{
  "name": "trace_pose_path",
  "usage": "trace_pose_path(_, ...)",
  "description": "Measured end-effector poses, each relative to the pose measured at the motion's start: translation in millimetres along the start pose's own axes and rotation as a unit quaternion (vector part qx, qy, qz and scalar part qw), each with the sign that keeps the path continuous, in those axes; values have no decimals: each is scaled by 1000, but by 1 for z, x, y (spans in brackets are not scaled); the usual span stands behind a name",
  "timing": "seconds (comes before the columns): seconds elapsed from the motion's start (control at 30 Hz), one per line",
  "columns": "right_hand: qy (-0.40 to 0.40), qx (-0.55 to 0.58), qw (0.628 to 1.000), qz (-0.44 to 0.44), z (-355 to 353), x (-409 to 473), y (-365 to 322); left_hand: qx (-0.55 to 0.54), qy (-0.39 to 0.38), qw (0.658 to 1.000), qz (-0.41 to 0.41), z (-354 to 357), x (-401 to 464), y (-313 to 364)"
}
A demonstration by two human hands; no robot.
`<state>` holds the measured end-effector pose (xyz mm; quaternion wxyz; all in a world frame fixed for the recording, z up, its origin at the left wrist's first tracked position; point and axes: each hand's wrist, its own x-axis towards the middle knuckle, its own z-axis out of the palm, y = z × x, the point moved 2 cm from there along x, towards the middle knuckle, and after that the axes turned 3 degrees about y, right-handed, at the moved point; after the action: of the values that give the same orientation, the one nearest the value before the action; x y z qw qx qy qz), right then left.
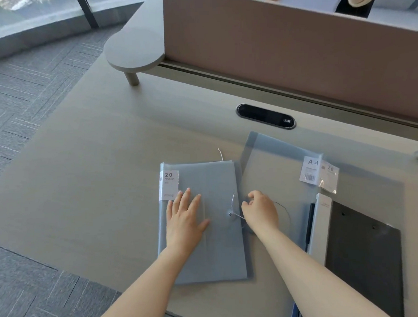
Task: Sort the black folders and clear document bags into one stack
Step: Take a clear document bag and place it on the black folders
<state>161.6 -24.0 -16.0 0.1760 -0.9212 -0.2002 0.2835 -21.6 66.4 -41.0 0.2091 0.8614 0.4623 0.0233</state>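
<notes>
A grey translucent document bag (pixel 220 250) with a "20 pockets" label lies in the middle of the desk, on top of a small stack. My left hand (pixel 184 217) rests flat on it, fingers spread. My right hand (pixel 260 210) pinches the thin string (pixel 237 215) that runs from the bag's round button clasp (pixel 230 214). To the right, a clear document bag (pixel 287 154) with an "A4" label lies open over the desk. At the far right sits a black folder (pixel 362 247), with a white folder edge (pixel 321 222) beside it.
The wooden desk (pixel 94 164) ends at a brown partition (pixel 282 52) at the back, with an oval cable port (pixel 265 116) in front of it. A round grey shelf (pixel 134 50) stands at the back left. Another person's hands hold paper behind the partition.
</notes>
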Motion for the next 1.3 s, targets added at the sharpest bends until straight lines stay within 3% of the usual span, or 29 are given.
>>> trace_pose_path(0.1,-21,9,999,23,-3,-3,-1,-2,47,993,-105,-16,-1,-19)
trace_pose_path(0.27,-30,62,996,64,-6,-9,-3,-81,33,963,-256,-35,-3,-27)
trace_pose_path(0.47,-60,126,987,74,-4,-14,-1,-248,18,885,-395,-40,6,-39)
trace_pose_path(0.6,-49,167,982,77,-2,-19,5,-313,-11,871,-377,-43,10,-42)
trace_pose_path(0.73,-20,232,970,66,-12,-23,4,-395,8,842,-367,-54,16,-28)
trace_pose_path(0.93,79,309,947,44,-59,-22,23,-460,29,843,-276,-69,32,21)
trace_pose_path(1.07,149,344,926,41,-100,-23,58,-479,-3,849,-225,-71,30,73)
trace_pose_path(1.3,186,371,904,99,-139,-40,164,-499,-78,846,-169,-41,-8,161)
